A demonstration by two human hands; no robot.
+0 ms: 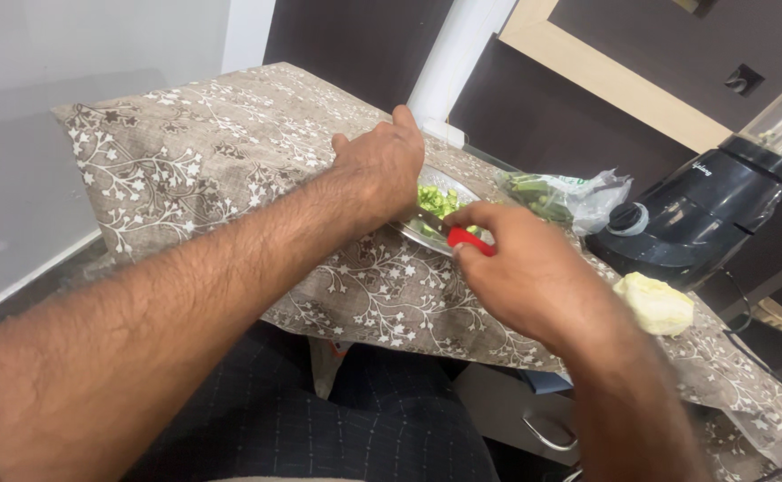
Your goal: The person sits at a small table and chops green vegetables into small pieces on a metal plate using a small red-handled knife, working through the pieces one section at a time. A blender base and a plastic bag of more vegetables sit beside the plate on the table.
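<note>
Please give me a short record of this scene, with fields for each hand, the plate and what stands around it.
left hand: rests over the steel plate, covering the green pieces
right hand: grips a red-handled knife, blade toward the plate
plate contents: chopped green vegetable
surface: table with patterned cloth
nearby: plastic bag of greens, black blender, pale yellow-green lump

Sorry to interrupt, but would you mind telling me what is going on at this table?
A person is cutting green vegetables over a steel plate on a patterned tablecloth. The left hand steadies the pieces while the right hand holds a red-handled knife. A bag of greens, a blender and a pale vegetable chunk sit to the right.
</note>
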